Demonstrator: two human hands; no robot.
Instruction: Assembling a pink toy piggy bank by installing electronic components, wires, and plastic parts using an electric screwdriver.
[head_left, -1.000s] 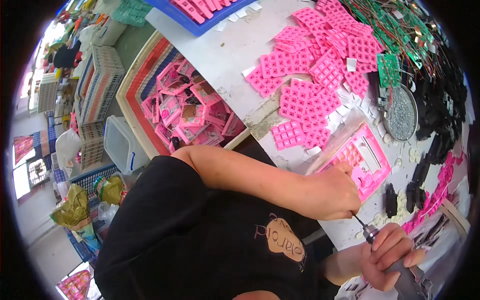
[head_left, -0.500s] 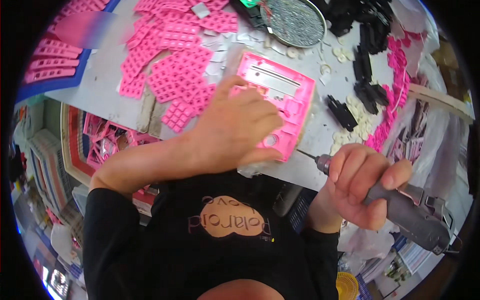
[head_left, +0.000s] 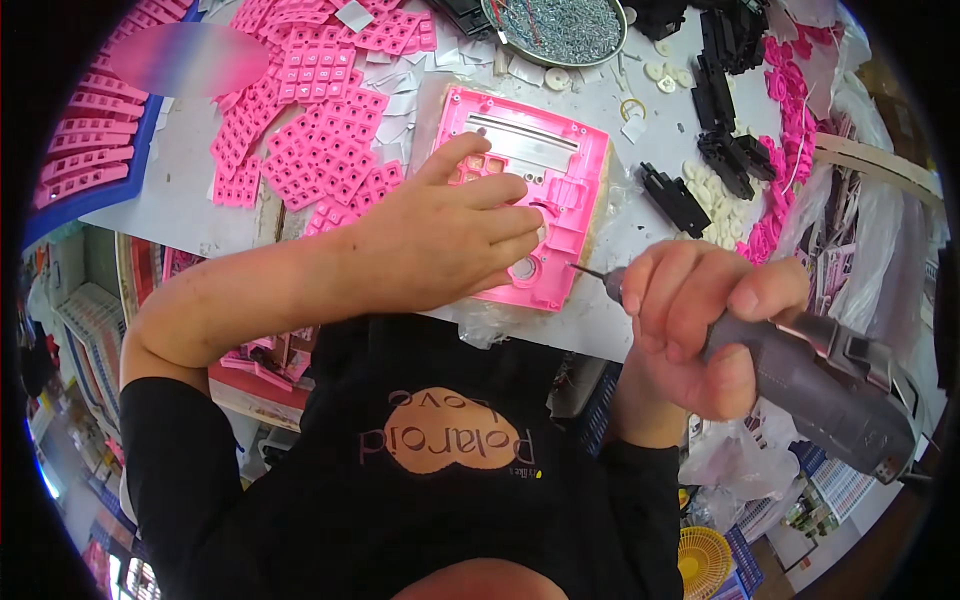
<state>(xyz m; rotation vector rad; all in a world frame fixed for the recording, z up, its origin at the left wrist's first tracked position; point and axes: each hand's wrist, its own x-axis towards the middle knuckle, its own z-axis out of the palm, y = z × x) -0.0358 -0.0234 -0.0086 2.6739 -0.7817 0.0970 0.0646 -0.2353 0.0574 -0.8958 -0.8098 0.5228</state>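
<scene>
A pink plastic housing (head_left: 523,285) lies on the table with its inner side up, showing posts, ribs, a round opening and a silvery strip. Over its left part rests my left hand (head_left: 430,235), fingers spread, the index finger stretched toward the square openings. What lies under the palm is hidden. My right hand (head_left: 690,305) is wrapped round a grey electric screwdriver (head_left: 815,385), held tilted with its thin bit pointing left. The bit's tip appears over the right edge of the housing; I cannot tell whether it touches.
Pink keypads (head_left: 325,140) lie heaped at the back left, beside a blue tray (head_left: 135,180) of pink parts. A round pan of small screws (head_left: 560,30) stands at the back. Black parts (head_left: 672,198), white discs (head_left: 712,200) and pink pieces (head_left: 790,110) lie to the right.
The screwdriver's bit has moved from beside the housing to over its right edge. My left hand's fingers have spread further apart. The whole view has shifted slightly.
</scene>
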